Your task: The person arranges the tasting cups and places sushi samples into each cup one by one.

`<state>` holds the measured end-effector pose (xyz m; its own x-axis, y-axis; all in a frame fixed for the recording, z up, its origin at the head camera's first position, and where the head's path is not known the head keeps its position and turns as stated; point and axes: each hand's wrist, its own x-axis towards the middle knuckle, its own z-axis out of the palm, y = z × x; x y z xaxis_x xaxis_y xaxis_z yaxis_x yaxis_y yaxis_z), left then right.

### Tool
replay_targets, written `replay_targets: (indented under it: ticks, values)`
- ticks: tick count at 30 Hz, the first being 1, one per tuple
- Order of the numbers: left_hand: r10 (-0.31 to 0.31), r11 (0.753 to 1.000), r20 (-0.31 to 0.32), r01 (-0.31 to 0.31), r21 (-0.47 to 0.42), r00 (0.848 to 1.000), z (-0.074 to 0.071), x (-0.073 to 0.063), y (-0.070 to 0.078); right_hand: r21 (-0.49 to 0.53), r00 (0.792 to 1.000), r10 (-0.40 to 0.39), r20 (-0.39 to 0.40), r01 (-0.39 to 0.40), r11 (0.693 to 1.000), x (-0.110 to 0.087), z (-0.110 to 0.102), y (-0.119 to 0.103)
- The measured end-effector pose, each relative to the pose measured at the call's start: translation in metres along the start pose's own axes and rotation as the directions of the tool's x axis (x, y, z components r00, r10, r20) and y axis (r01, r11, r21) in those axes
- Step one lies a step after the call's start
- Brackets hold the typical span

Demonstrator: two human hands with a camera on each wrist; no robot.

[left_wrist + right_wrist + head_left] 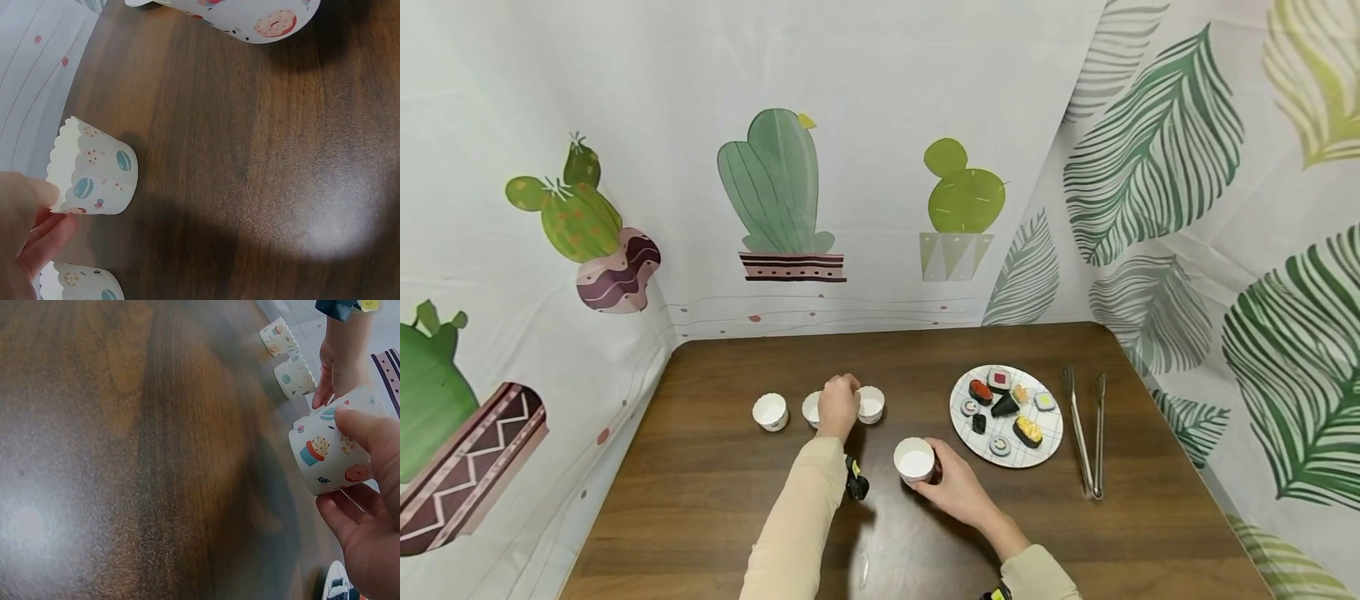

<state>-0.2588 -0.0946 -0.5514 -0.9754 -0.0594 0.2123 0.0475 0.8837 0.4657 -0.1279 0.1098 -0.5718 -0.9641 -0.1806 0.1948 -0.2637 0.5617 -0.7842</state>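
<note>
My right hand (951, 483) holds a white paper baking cup (914, 459) upright by its sides, thumb and fingers on opposite sides. Printed cupcakes and cookies show on that cup's wall in the right wrist view. Farther forward and left, my left hand (838, 406) pinches the scalloped rim of another paper baking cup (871, 405); macarons decorate this one in the left wrist view. A third cup (810, 409) stands just left of the left hand, which partly hides it. One more cup (771, 412) sits at the row's left end.
On the right, a round checked plate (1049, 446) bears several toy-like sushi pieces (1027, 432). Metal tongs (1097, 475) lie beside it, arms spread. The brown wooden table (700, 500) meets a cactus-and-leaf printed cloth (880, 167) at the back and sides.
</note>
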Motion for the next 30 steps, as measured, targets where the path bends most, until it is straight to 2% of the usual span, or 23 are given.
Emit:
replay_targets:
  ticks: [4, 10, 14, 21, 30]
  values:
    - [0.006, 1.0, -0.01, -0.006, -0.006, 1.0, 0.0, 0.0, -0.002, 0.011, 1.0, 0.016, 0.011, -0.016, 1.0, 0.0, 0.0, 0.0]
    - [0.034, 0.999, -0.014, -0.035, -0.037, 0.999, -0.011, 0.004, 0.005, 0.028, 1.0, 0.025, 0.01, -0.026, 0.999, 0.0, 0.001, 0.0]
    - [0.066, 0.997, -0.037, -0.068, -0.043, 0.997, -0.018, 0.009, 0.011, 0.015, 1.0, 0.006, -0.002, -0.006, 1.0, 0.0, 0.001, 0.001]
    - [0.146, 0.988, -0.041, -0.148, -0.045, 0.988, -0.031, 0.016, 0.026, 0.025, 1.0, 0.021, 0.001, -0.021, 0.999, 0.001, 0.0, 0.0]
    - [0.238, 0.971, 0.039, -0.237, -0.023, 0.971, -0.045, 0.015, 0.044, 0.038, 1.0, 0.016, -0.002, -0.016, 0.999, 0.001, 0.0, 0.002]
